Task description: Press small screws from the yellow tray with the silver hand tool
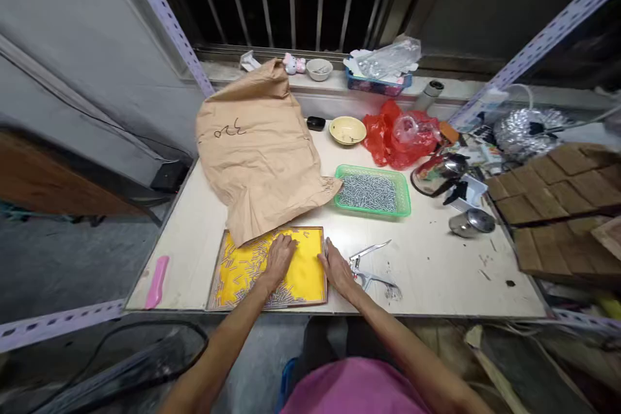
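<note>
A shallow framed tray with a yellow bottom [310,268] lies at the table's front edge, with many small metal pins scattered over its left and lower parts. Over the middle of the tray is my left hand [281,257], its fingers bent down; whatever its fingertips hold is too small to make out. My right hand [338,270] rests at the tray's right rim, thumb and fingers apart. Metal pliers [369,268] lie just right of that hand. A green basket [403,197] full of similar pins stands behind them.
Brown paper [262,149] covers the back left and overlaps the tray's top edge. A pink tool [157,281] lies far left. Behind the basket are a cream bowl [347,130] and red plastic bags [398,136]. Metal containers [471,223] and cardboard [557,200] stand right.
</note>
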`<control>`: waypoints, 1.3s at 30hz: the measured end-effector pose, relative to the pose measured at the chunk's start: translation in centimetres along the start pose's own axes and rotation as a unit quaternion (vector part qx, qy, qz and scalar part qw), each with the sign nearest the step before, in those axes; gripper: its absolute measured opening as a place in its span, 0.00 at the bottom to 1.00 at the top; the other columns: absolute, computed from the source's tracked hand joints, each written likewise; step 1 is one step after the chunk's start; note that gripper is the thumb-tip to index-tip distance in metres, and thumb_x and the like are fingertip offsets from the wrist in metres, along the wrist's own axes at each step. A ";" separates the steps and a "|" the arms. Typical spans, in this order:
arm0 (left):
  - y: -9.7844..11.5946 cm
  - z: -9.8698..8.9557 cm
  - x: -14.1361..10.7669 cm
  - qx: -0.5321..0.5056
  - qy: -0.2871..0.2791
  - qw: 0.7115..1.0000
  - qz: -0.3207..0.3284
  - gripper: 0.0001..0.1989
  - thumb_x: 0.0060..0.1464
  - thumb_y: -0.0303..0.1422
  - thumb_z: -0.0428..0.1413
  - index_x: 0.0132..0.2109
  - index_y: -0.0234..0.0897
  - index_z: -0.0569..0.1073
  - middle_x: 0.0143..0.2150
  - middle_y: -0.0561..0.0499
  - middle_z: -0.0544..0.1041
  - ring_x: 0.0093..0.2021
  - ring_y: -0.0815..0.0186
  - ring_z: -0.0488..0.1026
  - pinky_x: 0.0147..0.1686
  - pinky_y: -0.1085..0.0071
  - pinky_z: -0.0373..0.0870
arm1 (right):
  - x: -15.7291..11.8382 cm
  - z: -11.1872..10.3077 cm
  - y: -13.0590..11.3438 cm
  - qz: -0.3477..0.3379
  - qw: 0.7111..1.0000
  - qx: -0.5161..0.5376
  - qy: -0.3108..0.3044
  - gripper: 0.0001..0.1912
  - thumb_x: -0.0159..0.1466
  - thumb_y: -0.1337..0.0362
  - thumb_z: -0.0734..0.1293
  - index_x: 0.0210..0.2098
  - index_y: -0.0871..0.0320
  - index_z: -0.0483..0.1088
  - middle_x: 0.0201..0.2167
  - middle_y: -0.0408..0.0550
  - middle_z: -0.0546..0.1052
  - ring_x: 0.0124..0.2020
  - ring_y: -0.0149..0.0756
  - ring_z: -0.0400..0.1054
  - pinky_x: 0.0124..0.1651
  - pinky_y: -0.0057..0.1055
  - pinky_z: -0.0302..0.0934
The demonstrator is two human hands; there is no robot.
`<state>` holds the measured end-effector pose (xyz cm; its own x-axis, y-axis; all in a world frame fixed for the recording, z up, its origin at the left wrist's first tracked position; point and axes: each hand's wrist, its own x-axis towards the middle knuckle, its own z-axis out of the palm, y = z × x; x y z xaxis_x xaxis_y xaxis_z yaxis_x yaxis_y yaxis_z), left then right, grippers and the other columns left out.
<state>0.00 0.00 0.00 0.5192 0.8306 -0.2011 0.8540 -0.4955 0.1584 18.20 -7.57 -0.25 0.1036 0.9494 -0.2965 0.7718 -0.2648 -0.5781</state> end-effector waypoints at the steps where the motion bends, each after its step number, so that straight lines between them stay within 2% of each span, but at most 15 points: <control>1: -0.1 -0.1 0.3 -0.001 -0.004 1.000 0.008 0.12 0.60 0.28 0.47 0.44 0.34 0.75 0.44 0.42 0.73 0.48 0.54 0.64 0.44 0.61 0.62 | -0.9 -0.8 0.5 -0.012 1.000 -0.003 0.011 0.30 0.68 0.61 0.57 0.67 0.62 0.48 0.53 0.60 0.68 0.51 0.43 0.67 0.48 0.37 0.64; 5: -0.2 -0.7 1.9 0.003 -0.019 1.000 0.025 0.12 0.59 0.25 0.46 0.39 0.32 0.75 0.42 0.40 0.73 0.48 0.54 0.65 0.45 0.62 0.62 | -4.6 -4.1 3.5 -0.017 0.997 -0.055 0.048 0.25 0.68 0.63 0.56 0.64 0.56 0.54 0.48 0.54 0.70 0.44 0.39 0.69 0.42 0.32 0.64; 9: 0.5 -1.6 3.1 0.014 -0.028 0.999 0.020 0.14 0.57 0.22 0.44 0.36 0.31 0.75 0.42 0.39 0.73 0.48 0.55 0.66 0.44 0.64 0.63 | -7.5 -6.7 8.1 0.036 0.986 -0.156 0.042 0.20 0.68 0.66 0.55 0.59 0.55 0.61 0.46 0.52 0.70 0.41 0.38 0.69 0.38 0.29 0.62; 14: 1.7 -3.1 2.6 -0.044 0.012 0.998 -0.032 0.12 0.56 0.25 0.47 0.33 0.32 0.74 0.40 0.40 0.74 0.47 0.56 0.68 0.44 0.65 0.65 | -8.0 -7.4 12.0 0.034 0.973 -0.227 -0.016 0.20 0.67 0.70 0.56 0.56 0.53 0.63 0.47 0.51 0.70 0.45 0.38 0.66 0.37 0.28 0.59; 17: 4.1 -3.8 1.7 -0.145 0.037 0.984 -0.094 0.10 0.55 0.30 0.50 0.32 0.33 0.75 0.35 0.44 0.76 0.40 0.59 0.72 0.42 0.66 0.66 | -7.2 -7.9 12.8 0.008 0.969 -0.244 -0.031 0.17 0.67 0.71 0.55 0.51 0.52 0.67 0.45 0.49 0.71 0.42 0.36 0.66 0.38 0.27 0.57; 19: 7.0 -3.6 1.3 -0.259 0.020 0.954 -0.146 0.09 0.53 0.32 0.53 0.31 0.34 0.76 0.31 0.47 0.77 0.34 0.63 0.73 0.38 0.69 0.67 | -6.5 -8.7 13.3 -0.016 0.966 -0.254 -0.036 0.16 0.67 0.72 0.54 0.47 0.53 0.69 0.43 0.49 0.71 0.42 0.36 0.65 0.39 0.28 0.56; 20: 8.8 -3.2 1.1 -0.327 0.001 0.929 -0.172 0.08 0.51 0.33 0.54 0.30 0.34 0.76 0.28 0.49 0.77 0.31 0.64 0.73 0.35 0.71 0.68 | -6.1 -9.3 13.6 -0.027 0.965 -0.258 -0.035 0.16 0.67 0.72 0.54 0.46 0.53 0.70 0.43 0.49 0.72 0.43 0.37 0.65 0.39 0.29 0.55; 22: 12.7 -2.0 0.9 -0.460 -0.039 0.858 -0.225 0.08 0.47 0.34 0.57 0.31 0.34 0.76 0.24 0.52 0.75 0.25 0.67 0.72 0.28 0.73 0.68 | -5.3 -10.6 14.4 -0.039 0.963 -0.264 -0.033 0.15 0.68 0.71 0.55 0.45 0.54 0.70 0.44 0.50 0.72 0.44 0.38 0.64 0.40 0.30 0.55; 24: 16.4 -0.4 1.0 -0.551 -0.054 0.788 -0.271 0.08 0.43 0.34 0.60 0.30 0.33 0.75 0.22 0.53 0.74 0.22 0.70 0.70 0.25 0.74 0.68 | -4.6 -11.9 15.4 -0.043 0.963 -0.264 -0.034 0.15 0.68 0.70 0.55 0.45 0.54 0.70 0.44 0.50 0.71 0.45 0.39 0.63 0.41 0.31 0.54; 26: 19.5 1.3 1.4 -0.592 -0.057 0.745 -0.303 0.10 0.39 0.34 0.62 0.29 0.32 0.75 0.21 0.54 0.72 0.21 0.71 0.68 0.22 0.76 0.68 | -4.1 -13.1 16.4 -0.045 0.963 -0.262 -0.041 0.14 0.68 0.69 0.56 0.45 0.54 0.71 0.44 0.50 0.72 0.46 0.39 0.62 0.42 0.31 0.54; 28: 21.5 2.7 1.8 -0.604 -0.054 0.724 -0.329 0.11 0.37 0.34 0.64 0.28 0.31 0.75 0.20 0.55 0.71 0.20 0.73 0.67 0.20 0.77 0.67 | -3.9 -13.9 17.4 -0.050 0.963 -0.258 -0.053 0.14 0.68 0.69 0.56 0.46 0.54 0.71 0.44 0.50 0.72 0.46 0.39 0.62 0.42 0.31 0.54; 31: 23.4 3.9 2.2 -0.604 -0.048 0.703 -0.371 0.12 0.36 0.34 0.64 0.29 0.31 0.75 0.19 0.55 0.70 0.19 0.74 0.65 0.18 0.77 0.66 | -3.9 -14.4 18.5 -0.067 0.964 -0.251 -0.064 0.14 0.68 0.69 0.56 0.47 0.54 0.70 0.45 0.50 0.72 0.46 0.39 0.62 0.42 0.31 0.54; 35: 24.8 4.2 2.4 -0.599 -0.037 0.689 -0.407 0.12 0.38 0.36 0.63 0.28 0.30 0.75 0.19 0.55 0.69 0.19 0.74 0.65 0.19 0.77 0.66 | -3.9 -14.6 19.0 -0.084 0.963 -0.246 -0.071 0.15 0.68 0.70 0.56 0.47 0.55 0.70 0.45 0.50 0.71 0.45 0.39 0.61 0.41 0.31 0.54; 39: 25.6 4.0 2.7 -0.586 -0.036 0.692 -0.421 0.13 0.39 0.37 0.62 0.29 0.31 0.75 0.18 0.56 0.68 0.18 0.74 0.64 0.18 0.77 0.65 | -3.7 -14.8 19.2 -0.090 0.964 -0.236 -0.082 0.15 0.67 0.72 0.56 0.46 0.56 0.70 0.45 0.51 0.71 0.45 0.39 0.61 0.40 0.31 0.54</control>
<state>23.42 -11.46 -0.38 -0.1109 0.6631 -0.7402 0.2648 0.7376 0.6211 41.93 -13.70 1.02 -0.1303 0.9229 -0.3623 0.9713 0.0455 -0.2333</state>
